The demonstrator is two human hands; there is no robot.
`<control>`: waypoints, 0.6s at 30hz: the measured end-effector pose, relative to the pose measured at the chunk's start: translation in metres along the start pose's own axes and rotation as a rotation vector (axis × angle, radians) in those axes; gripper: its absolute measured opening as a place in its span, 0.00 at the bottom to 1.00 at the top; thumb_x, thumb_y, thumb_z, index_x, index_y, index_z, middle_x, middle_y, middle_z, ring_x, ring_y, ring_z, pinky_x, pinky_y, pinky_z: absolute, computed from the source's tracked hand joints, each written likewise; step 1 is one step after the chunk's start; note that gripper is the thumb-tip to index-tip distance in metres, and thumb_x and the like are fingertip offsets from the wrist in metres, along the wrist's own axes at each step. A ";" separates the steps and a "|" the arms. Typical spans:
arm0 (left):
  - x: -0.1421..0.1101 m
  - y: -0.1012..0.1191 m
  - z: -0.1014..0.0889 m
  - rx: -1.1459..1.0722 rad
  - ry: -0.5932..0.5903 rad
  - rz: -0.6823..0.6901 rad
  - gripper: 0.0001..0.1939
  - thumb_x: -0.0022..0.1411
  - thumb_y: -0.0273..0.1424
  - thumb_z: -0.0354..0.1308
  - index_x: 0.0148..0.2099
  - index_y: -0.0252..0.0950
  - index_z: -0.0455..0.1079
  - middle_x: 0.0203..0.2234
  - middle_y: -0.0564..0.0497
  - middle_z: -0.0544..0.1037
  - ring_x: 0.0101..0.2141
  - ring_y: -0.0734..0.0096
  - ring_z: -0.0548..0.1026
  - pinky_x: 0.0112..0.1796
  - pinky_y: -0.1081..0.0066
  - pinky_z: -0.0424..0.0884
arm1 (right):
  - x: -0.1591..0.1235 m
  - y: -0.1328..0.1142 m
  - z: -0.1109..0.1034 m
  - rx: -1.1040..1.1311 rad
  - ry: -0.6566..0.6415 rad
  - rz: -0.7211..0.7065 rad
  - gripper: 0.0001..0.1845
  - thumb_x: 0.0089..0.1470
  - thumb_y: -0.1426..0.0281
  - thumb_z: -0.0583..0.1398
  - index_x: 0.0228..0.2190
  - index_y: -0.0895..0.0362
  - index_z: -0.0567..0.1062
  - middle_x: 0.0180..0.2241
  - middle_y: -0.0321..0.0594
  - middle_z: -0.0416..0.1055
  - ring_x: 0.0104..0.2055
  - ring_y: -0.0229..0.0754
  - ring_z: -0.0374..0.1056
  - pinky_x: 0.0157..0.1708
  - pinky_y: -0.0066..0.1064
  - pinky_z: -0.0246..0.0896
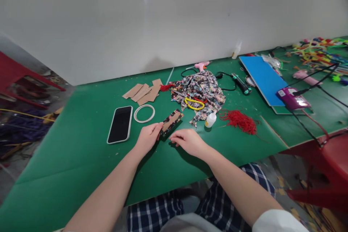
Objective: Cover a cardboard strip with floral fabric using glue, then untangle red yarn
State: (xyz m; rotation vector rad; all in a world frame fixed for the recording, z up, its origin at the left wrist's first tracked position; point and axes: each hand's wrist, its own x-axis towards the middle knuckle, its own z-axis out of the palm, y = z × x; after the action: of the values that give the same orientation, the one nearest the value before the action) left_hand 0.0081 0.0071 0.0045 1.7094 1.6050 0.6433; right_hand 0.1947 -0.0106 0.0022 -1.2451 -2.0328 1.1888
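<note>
My left hand [148,137] grips the lower left end of a cardboard strip [172,121] with dark floral fabric folded round its edges. The strip is tilted up to the right, its brown middle showing. Just right of its lower end, my right hand [190,142] is closed, fingertips pinched together; whether anything is between them is too small to tell. Beyond the strip lies a crumpled heap of floral fabric [209,85] with yellow-handled scissors [195,104] on it. A small white glue bottle [210,119] stands beyond my right hand.
Left of my hands are a phone [120,125] and a white ring [144,114]. Cardboard pieces [145,92] lie behind them. Red threads [241,121] lie to the right. Farther off are a pink glue gun [202,66], a blue board [262,78] and a purple power device [292,98] with cables.
</note>
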 end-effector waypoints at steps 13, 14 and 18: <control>0.001 -0.005 0.003 0.261 0.074 0.054 0.23 0.63 0.45 0.41 0.22 0.36 0.61 0.15 0.56 0.63 0.21 0.75 0.62 0.25 0.74 0.53 | 0.001 -0.009 0.000 -0.137 0.037 -0.078 0.17 0.57 0.63 0.54 0.21 0.57 0.72 0.22 0.36 0.71 0.26 0.34 0.64 0.28 0.25 0.52; 0.001 -0.006 0.003 0.273 0.088 0.058 0.24 0.64 0.45 0.41 0.23 0.36 0.61 0.16 0.56 0.64 0.21 0.75 0.63 0.25 0.74 0.53 | -0.001 -0.015 -0.006 -0.104 0.025 -0.100 0.17 0.58 0.64 0.53 0.22 0.57 0.73 0.23 0.35 0.72 0.27 0.33 0.65 0.29 0.24 0.54; 0.001 -0.007 0.004 0.326 0.160 0.080 0.24 0.64 0.45 0.41 0.21 0.36 0.57 0.14 0.57 0.62 0.19 0.75 0.61 0.24 0.74 0.53 | -0.029 -0.050 -0.043 0.309 -0.015 -0.238 0.16 0.59 0.63 0.51 0.30 0.56 0.75 0.27 0.37 0.73 0.26 0.32 0.68 0.29 0.24 0.63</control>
State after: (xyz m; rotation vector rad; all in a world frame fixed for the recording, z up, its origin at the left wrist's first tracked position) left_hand 0.0069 0.0069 -0.0040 2.0088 1.8410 0.5942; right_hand 0.2171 -0.0284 0.0679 -0.8260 -1.8572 1.3344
